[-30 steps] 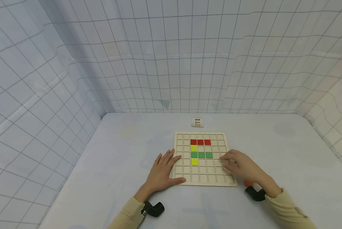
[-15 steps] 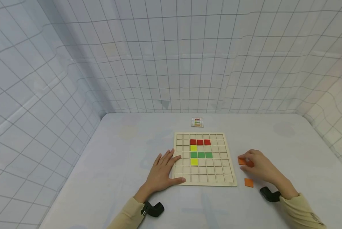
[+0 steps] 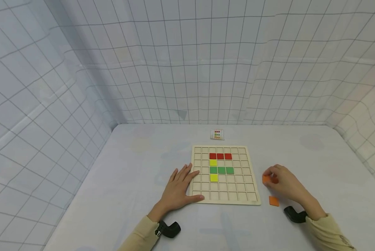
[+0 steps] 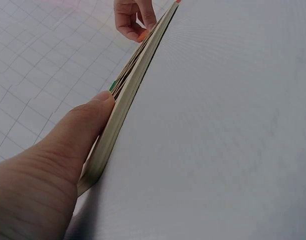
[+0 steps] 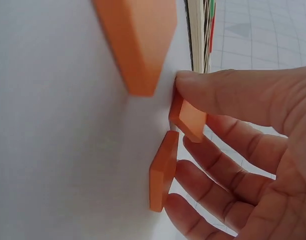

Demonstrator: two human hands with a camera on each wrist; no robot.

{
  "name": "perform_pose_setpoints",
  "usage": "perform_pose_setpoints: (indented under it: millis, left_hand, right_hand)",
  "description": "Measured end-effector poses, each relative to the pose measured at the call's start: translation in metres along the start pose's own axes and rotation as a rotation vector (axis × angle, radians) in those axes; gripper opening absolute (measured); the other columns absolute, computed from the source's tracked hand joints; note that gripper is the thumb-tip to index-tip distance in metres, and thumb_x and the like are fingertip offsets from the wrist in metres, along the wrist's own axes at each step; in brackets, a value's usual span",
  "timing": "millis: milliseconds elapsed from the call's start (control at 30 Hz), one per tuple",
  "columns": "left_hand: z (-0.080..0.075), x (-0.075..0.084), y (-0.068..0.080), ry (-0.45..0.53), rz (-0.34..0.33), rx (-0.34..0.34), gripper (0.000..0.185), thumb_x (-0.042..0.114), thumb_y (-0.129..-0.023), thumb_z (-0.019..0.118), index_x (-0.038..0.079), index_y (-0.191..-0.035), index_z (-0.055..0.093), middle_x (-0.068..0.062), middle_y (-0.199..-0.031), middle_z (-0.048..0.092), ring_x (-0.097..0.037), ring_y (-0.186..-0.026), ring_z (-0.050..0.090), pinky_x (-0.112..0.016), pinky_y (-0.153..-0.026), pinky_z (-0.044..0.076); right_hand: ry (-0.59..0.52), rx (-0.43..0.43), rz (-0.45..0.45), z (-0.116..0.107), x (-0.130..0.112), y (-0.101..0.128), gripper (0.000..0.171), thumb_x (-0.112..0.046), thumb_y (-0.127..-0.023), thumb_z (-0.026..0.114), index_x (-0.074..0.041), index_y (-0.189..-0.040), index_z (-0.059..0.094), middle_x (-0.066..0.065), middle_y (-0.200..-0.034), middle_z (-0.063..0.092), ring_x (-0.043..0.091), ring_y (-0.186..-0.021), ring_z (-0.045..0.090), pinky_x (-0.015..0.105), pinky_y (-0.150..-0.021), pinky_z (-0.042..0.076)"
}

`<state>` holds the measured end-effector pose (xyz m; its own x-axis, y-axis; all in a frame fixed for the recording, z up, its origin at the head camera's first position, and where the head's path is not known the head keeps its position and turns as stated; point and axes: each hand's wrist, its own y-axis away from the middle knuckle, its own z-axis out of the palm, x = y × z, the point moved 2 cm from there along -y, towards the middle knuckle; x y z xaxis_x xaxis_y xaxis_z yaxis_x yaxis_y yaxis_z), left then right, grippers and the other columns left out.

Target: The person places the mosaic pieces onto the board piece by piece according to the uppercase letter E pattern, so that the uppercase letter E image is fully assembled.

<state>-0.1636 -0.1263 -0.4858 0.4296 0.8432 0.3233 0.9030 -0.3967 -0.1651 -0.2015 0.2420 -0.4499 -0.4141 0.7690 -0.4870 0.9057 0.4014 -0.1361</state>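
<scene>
While your left hand point(image 3: 178, 190) lies flat, fingers straight, against the grid board point(image 3: 224, 198), your right hand point(image 3: 283, 184) pinches an orange tile point(image 5: 188, 119) just right of it on the table point(image 3: 137, 167); likely light, stiff, smooth: grip its edges.

Bright, even, diffuse light throughout, with no glare and only faint soft shadows under the hands on the counter point(image 3: 137, 181). The head view is sharp, with wide-angle bending of the grid lines toward the edges. Both wrist views are close-up, with nearest skin and orange tile point(image 5: 140, 40) soft, slightly out of focus.
</scene>
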Motion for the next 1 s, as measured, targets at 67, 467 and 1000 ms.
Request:
perform_pose_setpoints:
  millis: [67, 467, 1000]
  left_hand:
    - [0.000, 0.000, 0.000, 0.000, 0.001, -0.002, 0.088, 0.073, -0.079, 0.054, 0.021, -0.147, 0.036, -0.005, -0.156, 0.019, -0.021, -0.143, 0.010, -0.045, -0.113, 0.006]
    - [-0.001, 0.000, 0.000, 0.006, 0.021, 0.024, 0.087, 0.073, -0.079, 0.054, 0.020, -0.146, 0.038, -0.008, -0.155, 0.022, -0.024, -0.142, 0.014, -0.048, -0.113, 0.009]
    - [0.001, -0.001, 0.000, 0.015, 0.030, 0.042, 0.087, 0.074, -0.079, 0.052, 0.019, -0.146, 0.038, -0.008, -0.155, 0.023, -0.024, -0.142, 0.015, -0.049, -0.112, 0.009]
  right_hand:
    - [-0.004, 0.001, 0.007, 0.000, -0.001, 0.000, 0.017, -0.006, -0.078, 0.076, -0.009, -0.091, 0.064, 0.001, -0.089, 0.056, 0.019, -0.079, 0.051, 0.037, -0.067, 0.046]
    - [-0.002, -0.015, 0.035, -0.001, -0.016, -0.002, 0.020, -0.009, -0.079, 0.077, -0.017, -0.082, 0.058, -0.009, -0.071, 0.054, 0.009, -0.064, 0.050, 0.026, -0.055, 0.041]
    - [-0.236, -0.064, -0.232, 0.033, -0.079, -0.027, 0.022, -0.007, -0.079, 0.077, -0.017, -0.081, 0.058, -0.012, -0.071, 0.051, 0.004, -0.060, 0.048, 0.022, -0.052, 0.043]
